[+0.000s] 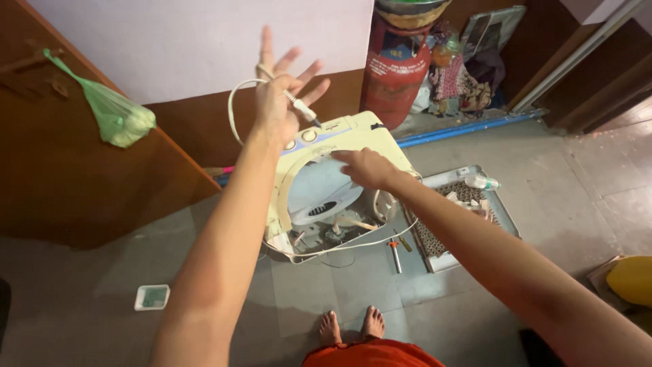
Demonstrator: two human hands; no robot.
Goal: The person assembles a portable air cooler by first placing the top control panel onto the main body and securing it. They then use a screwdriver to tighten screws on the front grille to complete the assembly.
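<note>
My left hand [280,102] is raised above a cream washing machine [360,132] that lies tilted on the floor. Its fingers are spread, and a white power cable [231,112] runs through them. The cable's plug [303,110] sticks out to the right of the palm, and the cable loops down on the left towards the machine. My right hand [368,168] reaches forward, its fingertips resting on the pale blue-grey lid [314,187] in the machine's round opening. The hand grips nothing. Loose wires and inner parts [333,228] show at the machine's near edge.
A red gas cylinder [395,64] stands behind the machine. A metal tray [435,258] with a grille and a white bottle [479,181] lies to the right, a screwdriver [394,255] beside it. A green bag [121,117] hangs on a brown door. My bare feet [350,325] are below.
</note>
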